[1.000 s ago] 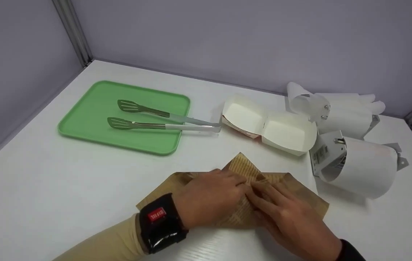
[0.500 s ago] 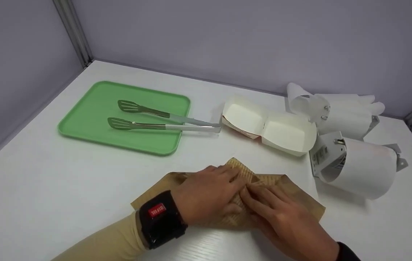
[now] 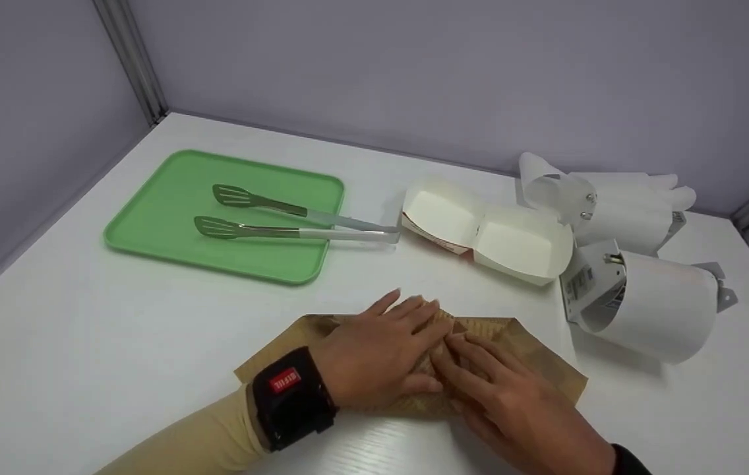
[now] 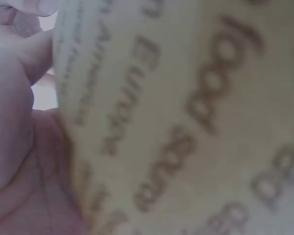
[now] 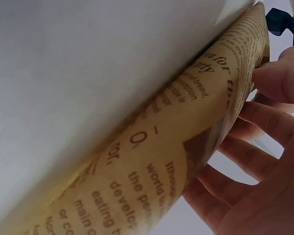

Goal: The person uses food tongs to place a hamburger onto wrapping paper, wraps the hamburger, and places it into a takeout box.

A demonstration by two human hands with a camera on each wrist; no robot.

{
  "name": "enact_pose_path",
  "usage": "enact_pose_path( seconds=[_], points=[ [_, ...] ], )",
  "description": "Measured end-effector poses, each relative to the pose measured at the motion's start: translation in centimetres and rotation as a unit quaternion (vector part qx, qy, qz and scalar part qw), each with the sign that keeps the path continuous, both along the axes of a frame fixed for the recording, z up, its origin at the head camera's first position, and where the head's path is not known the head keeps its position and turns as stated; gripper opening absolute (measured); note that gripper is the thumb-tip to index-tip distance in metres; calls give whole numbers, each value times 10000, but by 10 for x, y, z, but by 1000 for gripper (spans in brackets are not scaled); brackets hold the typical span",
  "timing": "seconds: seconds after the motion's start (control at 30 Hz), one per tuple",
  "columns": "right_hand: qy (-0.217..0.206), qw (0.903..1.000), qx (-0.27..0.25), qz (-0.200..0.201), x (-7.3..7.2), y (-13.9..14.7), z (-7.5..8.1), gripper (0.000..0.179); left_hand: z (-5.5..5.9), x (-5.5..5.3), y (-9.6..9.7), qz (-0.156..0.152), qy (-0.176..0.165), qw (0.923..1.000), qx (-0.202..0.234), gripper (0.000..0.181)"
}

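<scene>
Brown newsprint-patterned wrapping paper (image 3: 549, 359) lies folded at the front of the table in the head view, its side flaps spreading left and right. Palm down over its middle, my left hand (image 3: 374, 359) presses the folded top with fingers outstretched. My right hand (image 3: 513, 399) holds the fold with bent fingers, right beside the left fingertips. Printed paper (image 4: 181, 112) fills most of the left wrist view, with part of a hand (image 4: 14, 132) at its edge. In the right wrist view, fingers (image 5: 259, 161) touch the raised paper edge (image 5: 152, 166). Whatever the paper covers is hidden.
Metal tongs (image 3: 269, 231) lie partly on a green tray (image 3: 163, 191) at the back left. A white hinged food box (image 3: 523, 247) stands open behind the paper. Two white curved holders (image 3: 664, 303) stand at the right, near the back wall.
My left fingers have straightened and spread over the paper's upper point, pressing it down and nearer. The right hand has shifted slightly left, staying on the fold.
</scene>
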State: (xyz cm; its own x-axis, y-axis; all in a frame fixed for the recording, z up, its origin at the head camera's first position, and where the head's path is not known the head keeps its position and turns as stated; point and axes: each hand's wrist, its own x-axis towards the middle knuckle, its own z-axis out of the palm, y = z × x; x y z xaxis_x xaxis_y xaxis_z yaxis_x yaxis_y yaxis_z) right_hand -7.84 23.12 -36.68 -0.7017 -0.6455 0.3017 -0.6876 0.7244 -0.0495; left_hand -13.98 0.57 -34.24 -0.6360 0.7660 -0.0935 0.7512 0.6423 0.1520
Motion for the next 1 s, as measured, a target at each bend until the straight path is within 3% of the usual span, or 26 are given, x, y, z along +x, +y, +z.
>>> enact_pose_path(
  seconds=[0.13, 0.37, 0.6, 0.8, 1.0],
  points=[
    [50, 10000, 35, -7, 0, 0, 0, 66, 2, 2, -1, -38, -3, 10000, -65, 70],
    [42, 10000, -16, 13, -1, 0, -1, 66, 4, 10, 5, -276, 774, 9966, -55, 64],
    [70, 9996, -275, 35, -5, 12, 5, 55, 2, 8, 6, -228, 589, 9977, 239, 58],
    [-119, 9967, -547, -593, -14, 37, 18, 26, 3, 7, 7, -197, 416, 9982, 390, 43],
    [-1120, 9820, -321, -1485, -23, 59, 28, 19, 2, 6, 8, -253, 400, 9980, 407, 41]
  ],
)
